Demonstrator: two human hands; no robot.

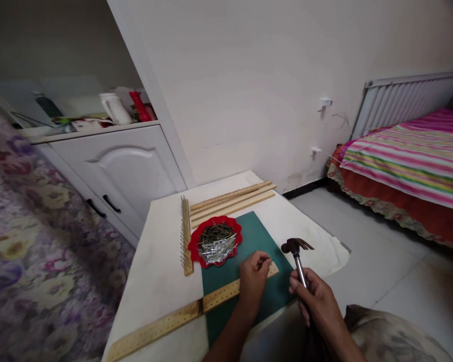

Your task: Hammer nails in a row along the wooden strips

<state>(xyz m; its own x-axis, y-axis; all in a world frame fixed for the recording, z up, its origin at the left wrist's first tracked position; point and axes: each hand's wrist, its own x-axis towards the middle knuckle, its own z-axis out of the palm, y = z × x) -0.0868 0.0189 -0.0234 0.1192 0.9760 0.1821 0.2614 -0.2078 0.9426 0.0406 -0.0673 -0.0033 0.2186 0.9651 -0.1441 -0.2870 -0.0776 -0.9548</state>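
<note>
My left hand (253, 279) is closed in a pinch over the drilled wooden strip (226, 294), with what looks like a small nail (269, 257) at the fingertips. Most of the nail is hidden by the fingers. My right hand (315, 296) grips a claw hammer (298, 251) by its handle, head up, to the right of the strip. Part of the strip lies on a green mat (252, 229). Farther back, a red scalloped bowl (196, 236) holds many loose nails (217, 244). A second wooden strip (187, 241), with a row of nails sticking out, lies left of the bowl.
Several plain wooden strips (234, 201) lie at the back of the white table (162, 281). Another drilled length (154, 324) extends toward the front left, past a dark band. A cabinet (128, 171) stands behind to the left, a bed (407, 166) to the right.
</note>
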